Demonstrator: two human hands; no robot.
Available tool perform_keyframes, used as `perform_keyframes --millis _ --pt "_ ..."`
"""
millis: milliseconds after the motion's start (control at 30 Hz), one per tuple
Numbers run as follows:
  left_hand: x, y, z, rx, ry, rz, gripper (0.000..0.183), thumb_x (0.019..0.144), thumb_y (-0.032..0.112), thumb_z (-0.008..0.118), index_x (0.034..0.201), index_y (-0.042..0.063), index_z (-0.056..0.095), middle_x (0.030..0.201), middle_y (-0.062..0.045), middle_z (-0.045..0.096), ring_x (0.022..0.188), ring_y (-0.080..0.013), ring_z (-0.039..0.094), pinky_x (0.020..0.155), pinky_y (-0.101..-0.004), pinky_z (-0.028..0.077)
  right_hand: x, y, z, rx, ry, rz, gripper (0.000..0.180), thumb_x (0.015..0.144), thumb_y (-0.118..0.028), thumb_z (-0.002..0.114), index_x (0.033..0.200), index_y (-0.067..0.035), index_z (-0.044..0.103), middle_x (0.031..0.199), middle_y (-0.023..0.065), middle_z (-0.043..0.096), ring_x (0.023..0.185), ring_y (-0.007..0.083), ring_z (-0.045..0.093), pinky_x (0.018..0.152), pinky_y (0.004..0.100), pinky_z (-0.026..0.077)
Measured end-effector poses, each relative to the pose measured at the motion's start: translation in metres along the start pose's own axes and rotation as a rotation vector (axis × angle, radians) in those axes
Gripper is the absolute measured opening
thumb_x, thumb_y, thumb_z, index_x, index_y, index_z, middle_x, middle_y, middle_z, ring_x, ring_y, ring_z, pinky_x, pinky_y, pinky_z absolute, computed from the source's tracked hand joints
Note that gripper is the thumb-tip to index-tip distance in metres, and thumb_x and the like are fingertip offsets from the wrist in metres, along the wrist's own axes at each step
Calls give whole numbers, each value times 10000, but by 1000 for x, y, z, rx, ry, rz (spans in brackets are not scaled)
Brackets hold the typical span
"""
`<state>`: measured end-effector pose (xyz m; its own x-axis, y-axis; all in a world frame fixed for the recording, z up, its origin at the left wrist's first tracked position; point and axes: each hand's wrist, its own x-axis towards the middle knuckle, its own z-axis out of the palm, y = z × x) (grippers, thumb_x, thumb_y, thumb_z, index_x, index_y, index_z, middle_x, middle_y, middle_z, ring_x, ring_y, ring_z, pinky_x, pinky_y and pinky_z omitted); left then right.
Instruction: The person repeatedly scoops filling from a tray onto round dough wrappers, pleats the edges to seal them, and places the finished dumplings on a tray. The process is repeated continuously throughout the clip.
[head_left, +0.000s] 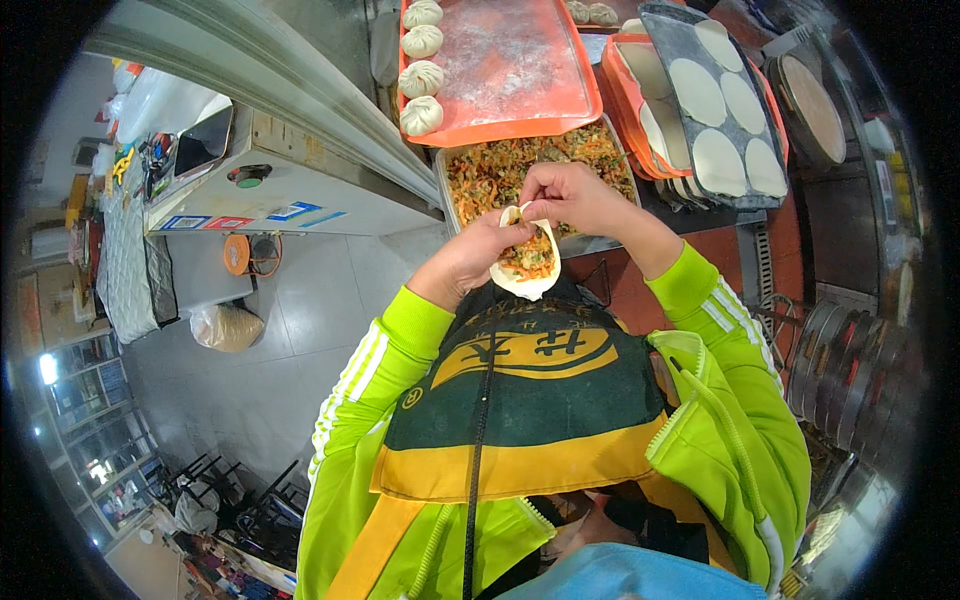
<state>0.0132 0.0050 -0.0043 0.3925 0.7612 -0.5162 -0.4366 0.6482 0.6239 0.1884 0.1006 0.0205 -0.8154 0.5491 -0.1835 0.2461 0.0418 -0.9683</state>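
My left hand (480, 247) holds a round dough wrapper (530, 286) from beneath, its thumb over the chopped vegetable filling (534, 259) in the middle. The fingertips of my right hand (574, 196) pinch the wrapper's far edge, close to my left thumb. Both hands are over the near edge of a metal tray of loose filling (487, 180), where part of a metal utensil shows. Beyond it lies a floured orange tray (510, 67) with a column of several pleated buns (421, 79) along its left side.
At the right, a dark tray (709, 135) of flat dough rounds (697, 91) rests on stacked orange trays (630, 97). A round board or lid (811, 109) stands farther right. A white counter (300, 176) and a metal frame (322, 82) are at the left.
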Motion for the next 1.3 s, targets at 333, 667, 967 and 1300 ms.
perform_keyframes --millis 333,667,967,1300 --pt "2 13 -2 20 -119 -39 401 885 27 561 1272 -33 476 1136 -113 615 999 -187 641 872 -321 539 0 4 -3 103 -24 30 108 864 -48 666 947 -13 606 813 5 611 678 56 564 587 221 458" --pt "-6 2 -10 -272 -58 129 427 947 73 516 1345 -44 415 1243 -172 571 1121 -253 605 957 -373 517 -8 5 -3 -417 216 -475 153 801 -87 703 928 -35 634 830 92 556 738 219 604 648 318 479" --pt "-5 5 -9 -104 10 62 327 960 98 465 1246 -60 486 1179 -147 602 1032 -228 636 912 -349 522 -7 6 3 -406 205 -453 119 839 -118 693 866 -30 618 760 40 537 676 155 553 582 289 426" --pt "-10 19 -10 -137 -119 20 368 952 124 499 1281 -41 482 1176 -127 609 1061 -191 621 906 -325 524 -8 -2 5 -132 57 -66 89 886 -69 646 943 -3 624 762 7 565 664 71 541 574 242 447"
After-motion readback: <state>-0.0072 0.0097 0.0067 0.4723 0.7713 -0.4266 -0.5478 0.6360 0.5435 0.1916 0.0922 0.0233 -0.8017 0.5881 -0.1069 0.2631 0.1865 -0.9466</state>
